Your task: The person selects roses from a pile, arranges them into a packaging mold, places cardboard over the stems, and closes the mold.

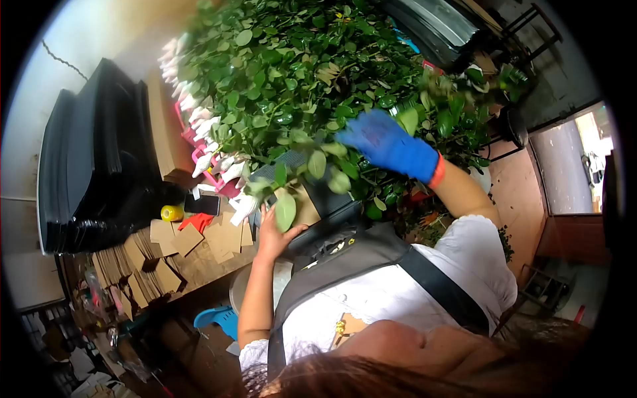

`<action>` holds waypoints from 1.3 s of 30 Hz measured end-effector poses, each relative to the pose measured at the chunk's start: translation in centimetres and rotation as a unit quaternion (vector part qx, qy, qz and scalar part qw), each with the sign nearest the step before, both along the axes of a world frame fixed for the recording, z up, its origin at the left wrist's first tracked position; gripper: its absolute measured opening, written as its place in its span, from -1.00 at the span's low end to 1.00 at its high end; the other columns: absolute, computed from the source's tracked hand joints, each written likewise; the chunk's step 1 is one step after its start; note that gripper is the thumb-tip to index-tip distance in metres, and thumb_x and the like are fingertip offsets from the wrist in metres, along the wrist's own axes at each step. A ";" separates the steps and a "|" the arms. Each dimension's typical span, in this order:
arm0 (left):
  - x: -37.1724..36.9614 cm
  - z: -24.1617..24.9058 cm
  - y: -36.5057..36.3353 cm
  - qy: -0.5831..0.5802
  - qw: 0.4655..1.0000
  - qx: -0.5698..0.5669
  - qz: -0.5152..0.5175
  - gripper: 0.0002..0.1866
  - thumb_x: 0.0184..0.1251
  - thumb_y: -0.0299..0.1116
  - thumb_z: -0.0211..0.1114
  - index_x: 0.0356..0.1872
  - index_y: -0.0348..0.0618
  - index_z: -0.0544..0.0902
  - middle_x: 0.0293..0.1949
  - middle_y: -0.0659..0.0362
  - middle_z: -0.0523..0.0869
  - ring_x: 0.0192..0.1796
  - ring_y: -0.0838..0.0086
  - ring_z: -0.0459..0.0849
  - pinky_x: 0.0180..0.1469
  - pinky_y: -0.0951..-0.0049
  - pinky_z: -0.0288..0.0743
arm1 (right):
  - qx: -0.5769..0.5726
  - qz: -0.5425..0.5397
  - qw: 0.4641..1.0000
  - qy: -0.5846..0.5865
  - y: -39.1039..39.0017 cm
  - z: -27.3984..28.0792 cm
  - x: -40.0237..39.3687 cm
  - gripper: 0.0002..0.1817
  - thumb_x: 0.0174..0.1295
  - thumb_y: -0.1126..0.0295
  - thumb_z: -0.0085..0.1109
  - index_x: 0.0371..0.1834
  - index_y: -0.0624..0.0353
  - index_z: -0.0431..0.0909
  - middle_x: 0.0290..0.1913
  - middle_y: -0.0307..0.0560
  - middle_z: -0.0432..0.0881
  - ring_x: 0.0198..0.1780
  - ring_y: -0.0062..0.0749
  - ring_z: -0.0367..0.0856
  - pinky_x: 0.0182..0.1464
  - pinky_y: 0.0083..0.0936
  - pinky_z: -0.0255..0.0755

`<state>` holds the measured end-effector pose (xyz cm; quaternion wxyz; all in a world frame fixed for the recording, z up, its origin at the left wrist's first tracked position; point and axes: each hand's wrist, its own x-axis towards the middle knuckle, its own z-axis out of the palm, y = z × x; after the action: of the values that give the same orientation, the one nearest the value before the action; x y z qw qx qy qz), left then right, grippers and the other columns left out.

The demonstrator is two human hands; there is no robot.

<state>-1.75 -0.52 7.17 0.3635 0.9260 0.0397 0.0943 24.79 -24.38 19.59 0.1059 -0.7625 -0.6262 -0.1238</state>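
Note:
My left hand (273, 235) is bare and rests at the table's near edge, its fingers bent beside a white-wrapped flower head and a leafy stem (285, 211); what it grips is hidden by leaves. My right hand (381, 142), in a blue glove with an orange cuff, hovers over the foliage near the stem's leaves; its fingers are smeared by motion. A big pile of green leafy stems (298, 73) fills the table ahead. White-wrapped flower heads (202, 126) line its left side, next to pink plastic pieces (201, 159). A dark ridged surface (325, 199) lies between my hands.
Stacked black trays (99, 146) stand at the left. Cardboard pieces (212, 242), a yellow roll (172, 213) and red scrap (196, 221) lie on the table. Below it is a blue plastic object (219, 318). A metal rack (541, 292) stands at the right.

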 end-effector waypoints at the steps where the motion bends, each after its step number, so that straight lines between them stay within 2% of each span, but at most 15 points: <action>1: -0.2 -1.0 0.4 0.006 1.000 -0.021 0.000 -0.34 -0.05 -0.11 0.63 0.11 -0.17 0.65 0.09 0.06 0.69 0.20 0.07 0.58 0.46 0.05 0.19 | -0.042 -0.003 0.998 0.042 -1.3 -0.9 -1.1 -0.60 0.06 0.49 0.21 0.01 -0.11 0.62 -0.31 -0.11 0.60 -0.25 -0.09 0.61 -0.26 -0.17 0.46; 3: -0.2 -1.3 0.1 0.077 0.992 -0.076 0.066 0.04 -0.11 -0.10 0.68 0.45 -0.13 0.32 0.18 -0.01 0.68 0.39 0.12 0.50 0.58 0.03 -0.02 | -0.279 -0.090 0.953 0.075 -2.7 -2.6 -2.7 -0.69 0.15 0.43 0.18 -0.03 -0.15 0.61 -0.25 -0.12 0.65 -0.17 -0.09 0.69 -0.16 -0.16 0.53; 6: 0.1 -1.0 0.1 0.027 0.995 -0.096 0.014 0.25 -0.16 -0.11 0.71 0.57 -0.09 0.09 0.09 0.06 0.75 0.36 0.17 0.55 0.59 -0.19 -0.24 | -0.383 -0.114 0.905 0.145 -4.8 -6.4 -3.6 -0.70 0.18 0.43 0.17 -0.03 -0.14 0.61 -0.15 -0.10 0.71 -0.11 -0.08 0.72 -0.12 -0.14 0.56; 10: 0.1 -1.6 0.4 0.011 0.999 -0.003 -0.034 -0.56 0.05 -0.18 0.58 0.00 0.03 0.76 0.17 0.16 0.67 0.43 0.11 0.43 0.52 -0.25 -0.03 | -0.293 -0.123 0.929 0.190 -6.3 -12.8 -4.0 -0.68 0.18 0.34 0.20 0.02 -0.13 0.67 -0.20 -0.04 0.70 -0.14 -0.03 0.69 -0.10 -0.15 0.55; 16: 0.2 -0.9 0.4 0.030 0.999 -0.030 -0.034 -0.56 0.06 -0.21 0.58 0.00 -0.04 0.75 0.19 0.13 0.66 0.43 0.08 0.43 0.52 -0.17 0.01 | -0.330 -0.095 0.822 0.454 -7.1 -9.1 -0.3 -0.56 0.27 0.15 0.20 0.21 -0.03 0.59 0.08 0.07 0.69 0.02 0.01 0.69 0.13 -0.18 0.54; 19: 0.3 -0.2 0.2 0.042 0.998 -0.030 -0.029 -0.55 0.06 -0.23 0.57 0.02 -0.08 0.74 0.23 0.12 0.64 0.43 0.05 0.41 0.52 -0.09 0.06 | -0.267 -0.127 0.905 0.306 -3.7 -4.1 2.0 -0.52 0.28 0.12 0.23 0.23 0.03 0.58 -0.01 0.04 0.70 0.00 0.00 0.67 0.12 -0.17 0.54; 21: 0.4 0.5 0.3 0.047 0.997 0.003 -0.062 -0.55 0.07 -0.28 0.57 0.04 -0.08 0.73 0.23 0.10 0.64 0.43 0.04 0.42 0.50 -0.12 0.09 | -0.035 -0.103 0.974 0.200 0.8 -2.3 3.4 -0.53 0.28 0.14 0.25 0.23 0.01 0.58 -0.01 0.03 0.68 0.00 -0.04 0.66 0.12 -0.18 0.54; 23: 0.6 0.7 0.5 0.046 0.995 0.025 -0.082 -0.58 0.14 -0.25 0.52 0.05 -0.07 0.74 0.27 0.06 0.60 0.44 0.01 0.38 0.48 -0.11 0.13 | 0.065 -0.098 0.985 0.128 6.0 -2.0 5.3 -0.57 0.33 0.18 0.17 0.26 -0.05 0.55 -0.02 -0.05 0.65 0.02 -0.15 0.63 0.21 -0.23 0.48; 25: 0.5 1.3 0.1 0.032 0.995 0.033 -0.087 -0.60 0.19 -0.19 0.48 0.04 -0.06 0.74 0.29 0.05 0.58 0.43 0.00 0.37 0.47 -0.10 0.15 | 0.172 -0.109 0.973 -0.113 10.5 -4.8 8.2 -0.59 0.31 0.21 0.19 0.22 -0.05 0.55 -0.01 -0.09 0.63 0.07 -0.22 0.59 0.25 -0.25 0.43; 29: 0.3 0.4 0.6 0.035 0.995 0.004 -0.098 -0.65 0.21 -0.19 0.46 0.01 -0.02 0.77 0.31 0.02 0.56 0.43 -0.03 0.37 0.44 -0.16 0.17 | -0.170 -0.140 0.976 -0.008 14.9 -6.7 11.9 -0.71 0.23 0.27 0.26 0.02 -0.03 0.64 0.06 -0.14 0.64 0.15 -0.23 0.55 0.27 -0.23 0.40; 31: 0.3 0.8 0.8 0.041 0.994 0.018 -0.102 -0.66 0.19 -0.14 0.47 -0.03 0.00 0.80 0.32 0.04 0.56 0.43 -0.02 0.36 0.44 -0.15 0.17 | 0.122 -0.088 0.989 0.005 13.1 -5.6 11.3 -0.70 0.20 0.28 0.27 0.02 -0.05 0.66 0.19 -0.20 0.63 0.23 -0.18 0.55 0.34 -0.16 0.37; 33: 0.2 0.4 0.9 0.036 0.994 0.027 -0.101 -0.65 0.18 -0.12 0.47 -0.04 0.01 0.80 0.32 0.05 0.56 0.43 -0.02 0.36 0.44 -0.15 0.17 | 0.212 -0.031 0.976 -0.032 10.4 -0.7 8.9 -0.61 0.19 0.40 0.29 0.11 -0.14 0.66 0.20 -0.26 0.64 0.26 -0.21 0.54 0.37 -0.22 0.38; 37: 0.5 0.2 1.0 0.027 0.994 -0.058 -0.086 -0.64 0.12 -0.14 0.51 -0.12 -0.10 0.81 0.25 0.01 0.59 0.35 0.08 0.44 0.43 0.07 0.25 | 0.084 0.023 0.996 0.011 1.7 2.4 5.7 -0.58 0.19 0.45 0.27 0.12 -0.22 0.64 0.01 -0.27 0.70 0.08 -0.29 0.63 0.10 -0.30 0.50; 38: 0.7 -0.6 1.6 0.044 0.991 -0.056 -0.116 -0.45 0.05 -0.12 0.56 0.07 -0.15 0.72 0.20 -0.03 0.62 0.30 0.10 0.51 0.44 0.14 0.26 | 0.043 0.027 0.998 0.033 -0.4 2.5 4.7 -0.57 0.15 0.48 0.26 0.10 -0.21 0.65 -0.06 -0.26 0.69 0.03 -0.29 0.64 0.06 -0.28 0.50; 39: -0.4 -3.0 0.9 0.045 0.997 -0.063 -0.013 -0.15 -0.06 -0.11 0.64 0.32 -0.13 0.52 0.18 -0.03 0.65 0.26 0.09 0.57 0.48 0.07 0.22 | -0.021 0.006 0.998 0.055 -2.6 1.5 4.4 -0.58 0.14 0.47 0.27 0.08 -0.22 0.65 -0.10 -0.25 0.68 0.00 -0.27 0.64 0.02 -0.26 0.50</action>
<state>-2.15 0.39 4.13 0.4201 0.9050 0.0496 0.0446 29.18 -27.00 21.10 0.1251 -0.7663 -0.6266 -0.0675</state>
